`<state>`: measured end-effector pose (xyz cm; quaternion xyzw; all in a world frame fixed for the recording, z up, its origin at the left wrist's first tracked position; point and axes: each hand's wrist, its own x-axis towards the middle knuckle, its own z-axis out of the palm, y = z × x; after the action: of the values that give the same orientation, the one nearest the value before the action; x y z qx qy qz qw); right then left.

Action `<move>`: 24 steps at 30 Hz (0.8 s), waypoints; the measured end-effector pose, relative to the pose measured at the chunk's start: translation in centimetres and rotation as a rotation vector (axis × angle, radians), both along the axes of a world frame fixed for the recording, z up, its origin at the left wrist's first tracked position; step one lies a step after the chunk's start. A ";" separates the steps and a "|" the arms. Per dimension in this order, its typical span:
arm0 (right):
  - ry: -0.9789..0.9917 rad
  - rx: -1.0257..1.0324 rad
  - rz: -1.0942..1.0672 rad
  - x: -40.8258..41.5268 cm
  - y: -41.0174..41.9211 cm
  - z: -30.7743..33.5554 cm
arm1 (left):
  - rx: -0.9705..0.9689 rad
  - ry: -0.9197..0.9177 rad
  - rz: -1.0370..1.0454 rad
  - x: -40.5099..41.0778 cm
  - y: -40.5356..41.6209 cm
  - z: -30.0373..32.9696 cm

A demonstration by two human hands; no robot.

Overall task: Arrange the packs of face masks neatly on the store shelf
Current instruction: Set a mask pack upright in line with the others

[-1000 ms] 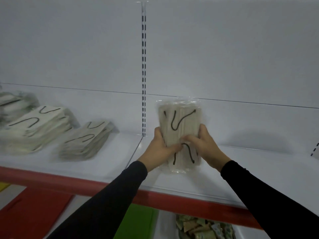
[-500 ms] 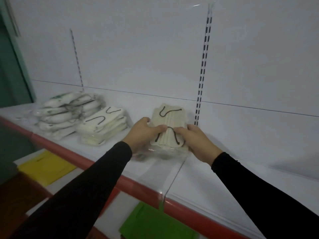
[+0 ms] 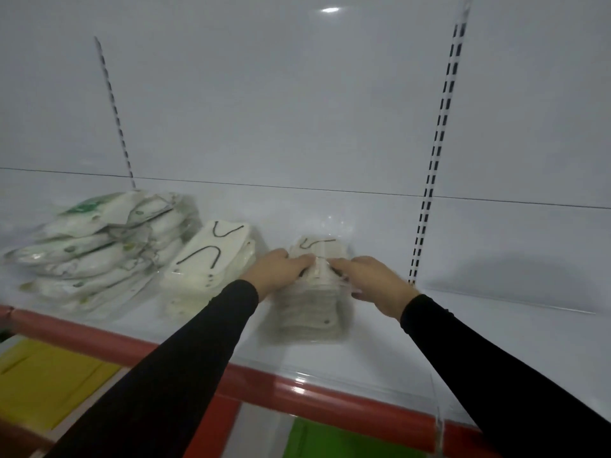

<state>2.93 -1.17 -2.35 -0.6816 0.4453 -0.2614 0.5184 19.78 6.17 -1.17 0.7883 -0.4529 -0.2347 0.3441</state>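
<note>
Both hands on top of beige mask pack (image 3: 310,302), lying flat on white shelf (image 3: 463,352). Left hand (image 3: 281,269) and right hand (image 3: 370,279) grip pack's top, fingers curled over it. Second beige stack (image 3: 208,262) just left; white packs pile (image 3: 99,246) beyond. Red shelf edge (image 3: 314,395) in front.

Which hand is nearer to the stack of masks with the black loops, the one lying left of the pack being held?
The left hand. It sits just right of that stack, apart from it. The right hand is farther right, beyond the held pack.
</note>
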 end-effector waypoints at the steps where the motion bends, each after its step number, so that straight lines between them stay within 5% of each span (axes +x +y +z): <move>1: 0.001 0.055 -0.017 0.1 0.2 -0.3 | 0.003 0.045 -0.026 0.4 -0.2 -0.4; 6: -0.043 0.196 -0.012 0.4 1.9 -0.9 | -0.008 0.221 -0.122 0.9 -0.1 -1.6; 18: -0.083 0.236 -0.066 1.4 2.3 -0.8 | -0.070 0.201 -0.127 1.5 -0.4 -1.7; 24: -0.091 0.228 -0.163 -0.7 1.2 0.3 | -0.097 0.041 -0.112 1.0 0.6 0.1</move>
<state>2.25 0.00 -2.07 -0.5674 0.5019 -0.2812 0.5891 20.82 6.77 -1.08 0.7392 -0.4998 -0.2475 0.3775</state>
